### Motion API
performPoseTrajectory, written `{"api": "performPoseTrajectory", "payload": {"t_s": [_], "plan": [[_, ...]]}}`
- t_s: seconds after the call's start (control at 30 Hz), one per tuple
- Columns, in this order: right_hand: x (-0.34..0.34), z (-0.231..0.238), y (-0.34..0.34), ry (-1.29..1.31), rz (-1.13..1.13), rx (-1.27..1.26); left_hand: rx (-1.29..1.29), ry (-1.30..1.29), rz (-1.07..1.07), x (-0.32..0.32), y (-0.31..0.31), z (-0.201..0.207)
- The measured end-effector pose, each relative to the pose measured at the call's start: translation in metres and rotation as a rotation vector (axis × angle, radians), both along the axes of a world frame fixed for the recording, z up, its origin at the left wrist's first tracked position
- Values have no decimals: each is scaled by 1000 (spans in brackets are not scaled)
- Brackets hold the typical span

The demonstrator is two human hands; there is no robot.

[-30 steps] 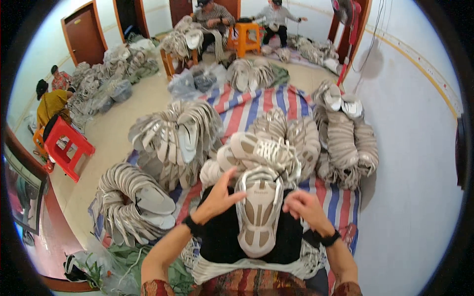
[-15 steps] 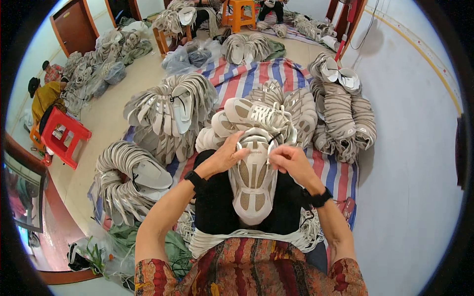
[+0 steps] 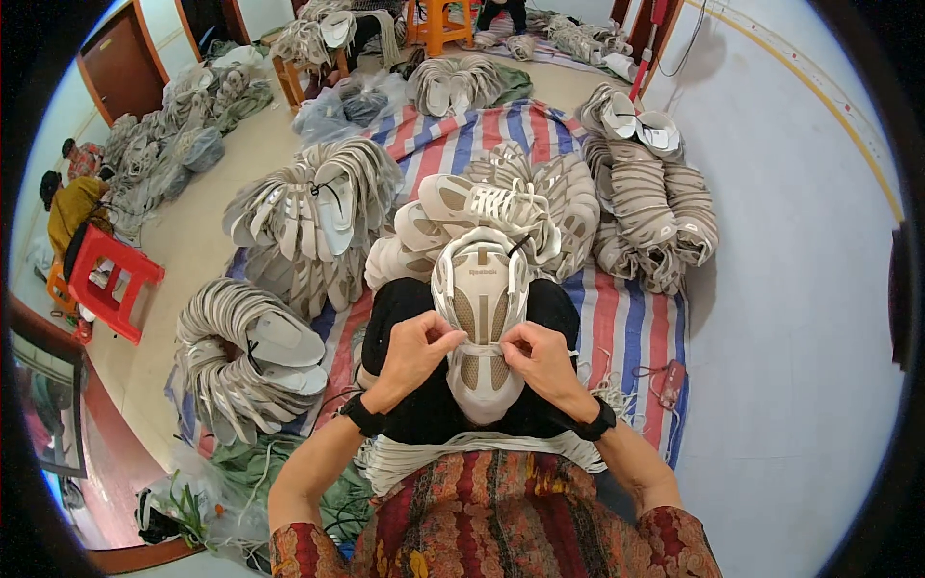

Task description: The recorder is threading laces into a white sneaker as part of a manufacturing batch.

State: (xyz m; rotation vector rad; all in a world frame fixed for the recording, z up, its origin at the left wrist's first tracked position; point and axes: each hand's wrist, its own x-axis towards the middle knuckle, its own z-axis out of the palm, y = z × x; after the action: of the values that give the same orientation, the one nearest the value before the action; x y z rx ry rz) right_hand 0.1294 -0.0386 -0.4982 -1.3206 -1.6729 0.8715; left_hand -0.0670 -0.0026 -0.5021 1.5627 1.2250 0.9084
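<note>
A beige and white sneaker upper lies across my black-clad knees, its toe toward me and its opening away. My left hand pinches at the left side of the vamp, thumb and finger together. Opposite it, my right hand pinches at the right side. A white shoelace runs across the upper between the two sets of fingertips; its ends are hidden. Just beyond, laced sneaker uppers rest in a pile. A bundle of white laces lies across my lap.
Striped sheeting covers the floor. Fanned stacks of uppers stand at left, near left and right. A red stool stands far left, near a person in yellow. A white wall rises at right.
Both hands have come down from the shoe's opening toward its toe and now pinch the lace across the vamp. The view has shifted slightly.
</note>
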Motion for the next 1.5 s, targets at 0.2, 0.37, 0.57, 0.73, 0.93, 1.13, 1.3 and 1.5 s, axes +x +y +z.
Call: {"api": "performPoseTrajectory", "payload": {"t_s": [0.2, 0.37, 0.57, 0.73, 0.93, 1.13, 1.3, 1.5], "plan": [[-7, -2, -2, -137, -62, 26, 54, 54, -28, 11, 6, -1], [-4, -2, 0, -131, -82, -18, -25, 14, -46, 11, 6, -1], [-6, -3, 0, -133, -94, -49, 33, 1, -18, 15, 3, -6], [-19, -3, -6, -399, -163, 196, 22, 56, -13, 18, 2, -6], [-10, -2, 7, -258, -88, 100, 36, 36, 7, 18, -1, -6], [-3, -4, 14, -13, 79, -94, 48, 36, 34, 22, -1, -10], [-3, 0, 4, -22, 57, -127, 18, -45, 47, 17, -10, -10], [1, 3, -1, -174, 25, 175, -21, -69, 40, 13, -17, -14]]}}
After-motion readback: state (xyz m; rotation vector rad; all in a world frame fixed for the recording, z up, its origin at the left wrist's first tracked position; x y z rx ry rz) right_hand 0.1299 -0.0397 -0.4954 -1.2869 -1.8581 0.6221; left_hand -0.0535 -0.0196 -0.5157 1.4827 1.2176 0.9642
